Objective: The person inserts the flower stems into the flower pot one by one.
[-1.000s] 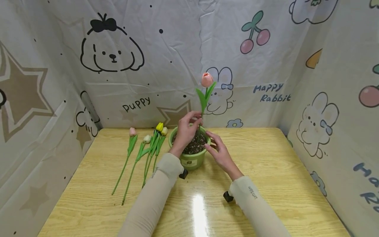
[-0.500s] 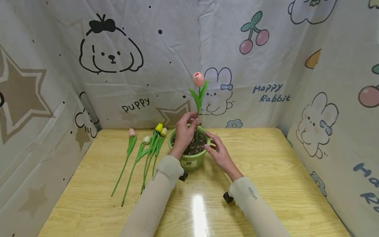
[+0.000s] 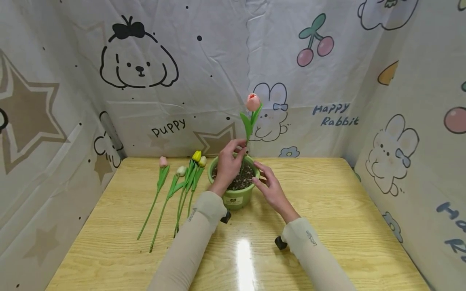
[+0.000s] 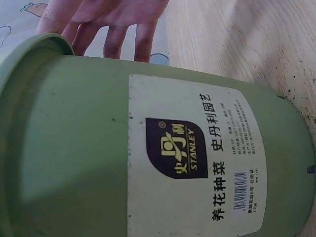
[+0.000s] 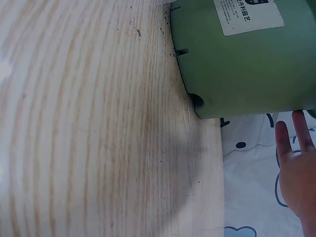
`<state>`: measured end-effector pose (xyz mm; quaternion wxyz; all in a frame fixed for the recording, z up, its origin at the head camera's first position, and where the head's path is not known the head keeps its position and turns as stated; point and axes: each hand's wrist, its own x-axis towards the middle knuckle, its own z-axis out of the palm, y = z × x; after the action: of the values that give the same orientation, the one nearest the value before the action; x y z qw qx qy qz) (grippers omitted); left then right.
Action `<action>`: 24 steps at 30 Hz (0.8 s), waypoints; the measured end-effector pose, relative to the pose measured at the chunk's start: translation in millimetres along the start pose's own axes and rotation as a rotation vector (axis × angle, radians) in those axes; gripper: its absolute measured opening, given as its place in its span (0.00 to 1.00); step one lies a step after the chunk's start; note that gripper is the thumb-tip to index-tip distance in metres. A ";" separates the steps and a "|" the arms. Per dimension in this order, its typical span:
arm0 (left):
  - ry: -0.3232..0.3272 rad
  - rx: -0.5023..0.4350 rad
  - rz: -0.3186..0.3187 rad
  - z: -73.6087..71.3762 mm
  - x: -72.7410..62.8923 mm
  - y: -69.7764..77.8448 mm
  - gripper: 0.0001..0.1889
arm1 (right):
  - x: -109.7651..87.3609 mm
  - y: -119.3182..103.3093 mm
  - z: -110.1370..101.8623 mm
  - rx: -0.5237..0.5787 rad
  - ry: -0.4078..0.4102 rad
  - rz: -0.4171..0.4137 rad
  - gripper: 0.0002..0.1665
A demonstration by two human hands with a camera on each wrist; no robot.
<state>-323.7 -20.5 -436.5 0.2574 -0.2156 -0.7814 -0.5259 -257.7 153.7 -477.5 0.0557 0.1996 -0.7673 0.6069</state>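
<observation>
In the head view my left hand (image 3: 230, 163) pinches the green stem of an upright pink tulip (image 3: 253, 102) between thumb and fingers. The stem runs down into dark soil (image 3: 242, 181) in a green flowerpot (image 3: 233, 199), partly hidden by that hand. My right hand (image 3: 271, 188) touches the pot's right rim, thumb and forefinger at its edge. The right wrist view shows two straight fingers (image 5: 284, 138) beside the pot wall. In the left wrist view the pot's printed label (image 4: 192, 158) faces the camera, with the right hand (image 4: 108, 19) beyond it.
Left of the pot several artificial tulips lie on the wooden table (image 3: 327, 226): a pink one (image 3: 163, 162), a white one (image 3: 181, 171), a yellow one (image 3: 196, 156) and a pale yellow one (image 3: 202, 161). Printed cloth (image 3: 204, 60) encloses the back and sides.
The tulip's head swung left, then back right, and now sits slightly lower than a second ago. My left hand kept its pinch on the stem; the right hand stayed at the rim.
</observation>
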 end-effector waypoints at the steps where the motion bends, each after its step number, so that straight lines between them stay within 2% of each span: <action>1: -0.009 0.005 -0.003 0.3 -0.1 0.2 0.11 | 0.1 0.6 -0.2 0.002 -0.001 0.000 0.33; 8: -0.071 0.059 -0.027 2.4 -0.8 -2.8 0.11 | 5.3 32.3 0.7 0.004 0.006 0.007 0.34; 16: -0.088 0.066 -0.073 2.4 -0.1 -5.8 0.10 | 4.3 30.4 0.4 0.008 0.007 -0.006 0.33; 24: -0.123 0.123 -0.073 3.2 -0.2 -8.1 0.11 | 5.7 36.5 1.1 0.006 0.009 -0.015 0.33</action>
<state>-329.0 -20.4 -443.4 0.2022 -0.2025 -0.8339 -0.4719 -276.4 157.9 -509.1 0.0632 0.2026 -0.7637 0.6097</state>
